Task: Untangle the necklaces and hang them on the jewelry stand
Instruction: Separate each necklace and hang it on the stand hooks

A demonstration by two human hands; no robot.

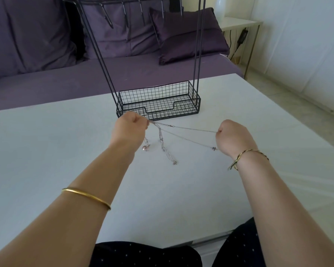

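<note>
Mid-untangle, my left hand (130,128) and right hand (232,137) pinch thin silver necklace chains (161,140) taut; knot (153,122) at the left pinch needs teasing loose next.

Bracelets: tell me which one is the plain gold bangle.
The bangle on the left forearm: a smooth gold ring. The bracelet on the right wrist is braided cord, gold and dark, with a knotted tail.

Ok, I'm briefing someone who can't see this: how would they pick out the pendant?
On the white table, in front of the black wire jewelry stand, find the left hand pinching the necklaces. The pendant hangs just below that hand. It is the only rounded, pinkish piece; the strands beside it are thin silvery chain.
</note>
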